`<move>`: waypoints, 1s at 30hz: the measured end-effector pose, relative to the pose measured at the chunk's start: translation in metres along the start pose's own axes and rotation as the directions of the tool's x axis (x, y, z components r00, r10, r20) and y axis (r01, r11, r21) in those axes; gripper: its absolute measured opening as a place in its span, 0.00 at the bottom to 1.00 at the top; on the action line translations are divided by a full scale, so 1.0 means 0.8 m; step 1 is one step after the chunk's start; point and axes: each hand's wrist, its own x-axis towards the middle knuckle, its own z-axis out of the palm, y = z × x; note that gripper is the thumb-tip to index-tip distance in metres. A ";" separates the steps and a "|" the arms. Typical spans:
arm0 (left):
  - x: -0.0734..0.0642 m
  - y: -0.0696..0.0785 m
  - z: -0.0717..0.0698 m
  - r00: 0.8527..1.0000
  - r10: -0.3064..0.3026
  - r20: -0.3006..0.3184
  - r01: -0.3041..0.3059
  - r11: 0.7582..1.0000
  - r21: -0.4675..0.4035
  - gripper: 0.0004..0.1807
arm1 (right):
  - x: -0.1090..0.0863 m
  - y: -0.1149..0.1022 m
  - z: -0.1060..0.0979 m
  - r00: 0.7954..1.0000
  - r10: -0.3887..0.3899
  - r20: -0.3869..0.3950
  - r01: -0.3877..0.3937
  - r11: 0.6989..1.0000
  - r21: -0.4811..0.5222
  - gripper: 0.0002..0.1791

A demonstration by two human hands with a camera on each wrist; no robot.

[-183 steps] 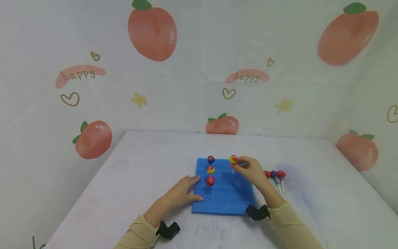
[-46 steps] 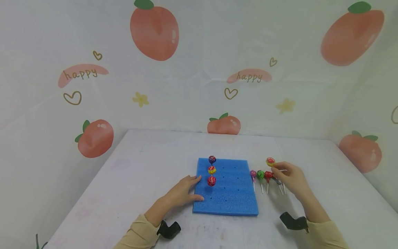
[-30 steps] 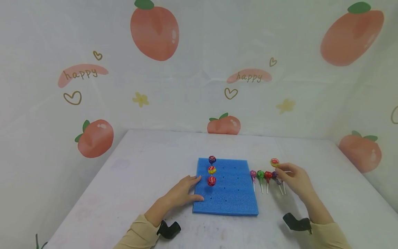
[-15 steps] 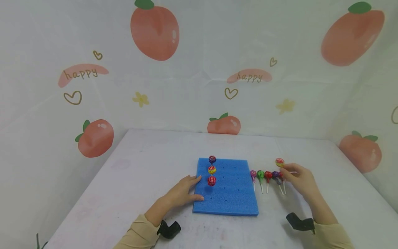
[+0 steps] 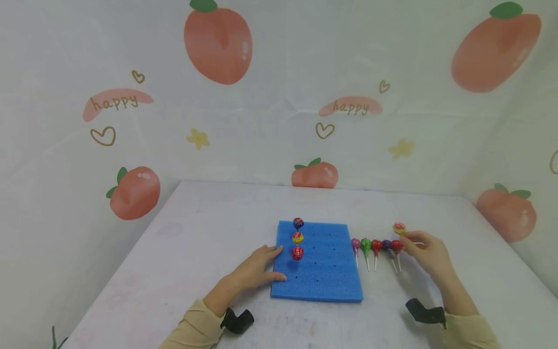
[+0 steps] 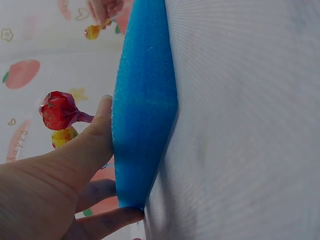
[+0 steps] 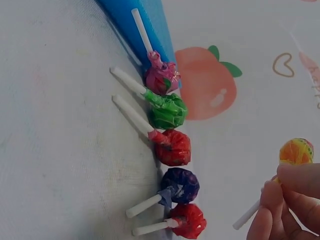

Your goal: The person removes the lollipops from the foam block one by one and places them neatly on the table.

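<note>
My right hand (image 5: 429, 254) pinches a yellow-and-red lollipop (image 5: 399, 228) just below its candy, above the right end of a row of lollipops; its white stick slants down in the right wrist view. My left hand (image 5: 255, 269) rests on the left edge of a blue foam board (image 5: 331, 283), thumb and fingers spread. In the board's left column stand a dark purple lollipop (image 5: 298, 223), a yellow one (image 5: 298, 238) and a red one (image 5: 297, 253). Small holes dot the rest of the board.
Right of the board lie a pink lollipop (image 7: 162, 79), a green one (image 7: 169, 111), a red one (image 7: 173, 147), a purple one (image 7: 181, 185) and another red one (image 7: 188, 221), sticks toward the person. A patterned cloth (image 5: 261, 131) hangs behind the white table (image 5: 218, 208).
My right hand has carried the yellow-and-red lollipop from over the board's far right to beyond the row, still drifting right over the last second. My left hand has stayed at the board's edge.
</note>
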 end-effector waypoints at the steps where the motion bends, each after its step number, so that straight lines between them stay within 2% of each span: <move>1: 0.000 0.000 0.000 1.000 0.001 -0.001 -0.001 1.000 0.002 0.43 | 0.000 0.001 0.000 1.000 0.009 0.000 -0.009 1.000 -0.001 0.25; 30: 0.003 -0.006 0.002 1.000 0.001 0.003 -0.001 1.000 0.011 0.43 | -0.001 0.022 -0.002 0.997 0.061 -0.050 -0.059 0.997 0.042 0.26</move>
